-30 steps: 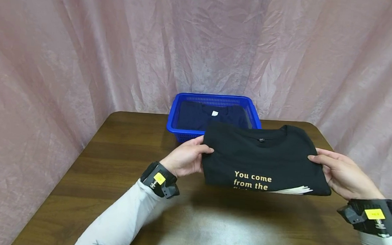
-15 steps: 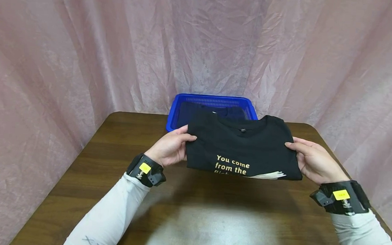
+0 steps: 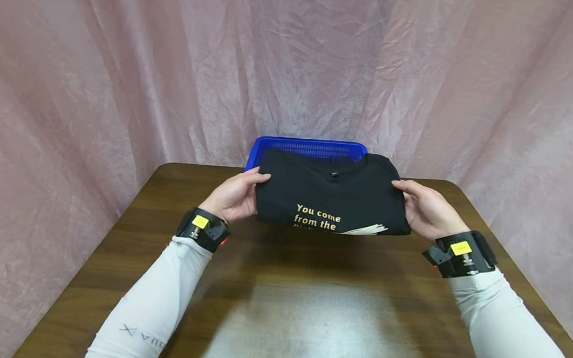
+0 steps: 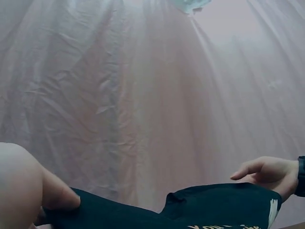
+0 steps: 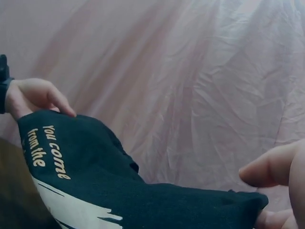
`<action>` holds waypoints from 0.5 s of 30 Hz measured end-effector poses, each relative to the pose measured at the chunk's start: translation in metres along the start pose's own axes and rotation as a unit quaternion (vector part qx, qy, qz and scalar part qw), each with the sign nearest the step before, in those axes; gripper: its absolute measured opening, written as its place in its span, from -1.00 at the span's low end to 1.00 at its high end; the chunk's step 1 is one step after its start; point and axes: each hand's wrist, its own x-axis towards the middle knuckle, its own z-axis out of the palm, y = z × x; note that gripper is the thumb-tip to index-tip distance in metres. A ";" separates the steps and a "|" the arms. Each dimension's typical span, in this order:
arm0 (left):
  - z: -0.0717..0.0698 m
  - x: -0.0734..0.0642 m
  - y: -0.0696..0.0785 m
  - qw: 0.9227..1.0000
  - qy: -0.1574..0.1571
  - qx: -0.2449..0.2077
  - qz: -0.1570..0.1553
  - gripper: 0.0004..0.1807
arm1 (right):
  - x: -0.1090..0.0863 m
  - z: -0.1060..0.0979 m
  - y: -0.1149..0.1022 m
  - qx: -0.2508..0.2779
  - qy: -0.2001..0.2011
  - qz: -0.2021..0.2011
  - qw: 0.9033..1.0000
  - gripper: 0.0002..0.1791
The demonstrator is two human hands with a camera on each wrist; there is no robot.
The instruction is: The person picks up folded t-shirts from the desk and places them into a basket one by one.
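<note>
A folded black T-shirt (image 3: pixel 363 196) with yellowish lettering and a white brush-stroke print is held in the air in front of and partly over the blue basket (image 3: pixel 312 142). At its left edge my left hand (image 3: pixel 234 197) pinches the cloth, thumb on top. My right hand (image 3: pixel 427 209) holds the opposite edge with its fingers beneath; in the right wrist view the thumb (image 5: pixel 267 167) stands slightly above the cloth. A sliver of dark navy cloth (image 3: pixel 342 161) shows inside the basket. The shirt hides most of the basket's front and contents.
The brown wooden table (image 3: pixel 157 237) lies under the arms, with a bright reflection near its front. A pinkish curtain (image 3: pixel 312 61) hangs behind and beside it. Both wrists wear black straps with small camera units.
Both hands have carried the T-shirt leftward and away from the body, so it now covers more of the basket. The right thumb looks nearer the shirt's edge than before.
</note>
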 end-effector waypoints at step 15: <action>-0.014 0.027 0.026 0.998 0.069 0.008 0.010 -0.68 | 0.066 0.007 -0.005 -0.038 0.012 0.002 0.999 -0.29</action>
